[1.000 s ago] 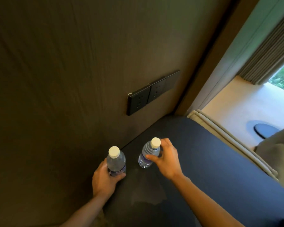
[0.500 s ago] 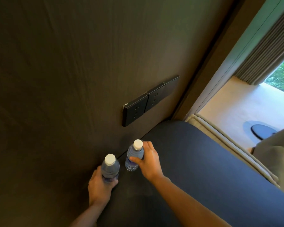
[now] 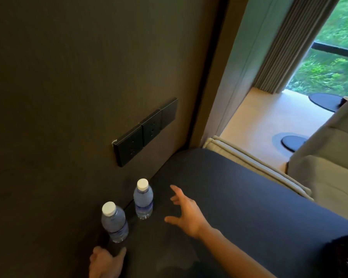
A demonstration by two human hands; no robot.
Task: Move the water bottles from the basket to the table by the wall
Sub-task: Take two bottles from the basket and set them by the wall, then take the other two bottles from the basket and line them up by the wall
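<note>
Already empty, the right hand (image 3: pixel 186 214) hung with fingers spread, apart from the farther water bottle (image 3: pixel 143 199). The left hand (image 3: pixel 106 263) was loosely open just below the nearer water bottle (image 3: pixel 114 222), gripping nothing. Both bottles stood upright on the dark table (image 3: pixel 239 207), close against the wall (image 3: pixel 68 77) under the black sockets (image 3: pixel 146 131).

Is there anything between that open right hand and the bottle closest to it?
Nothing visible. The right hand hangs open beside the farther bottle, with only bare dark table between them. The nearer bottle stands off to the other side, near the left hand.
</note>
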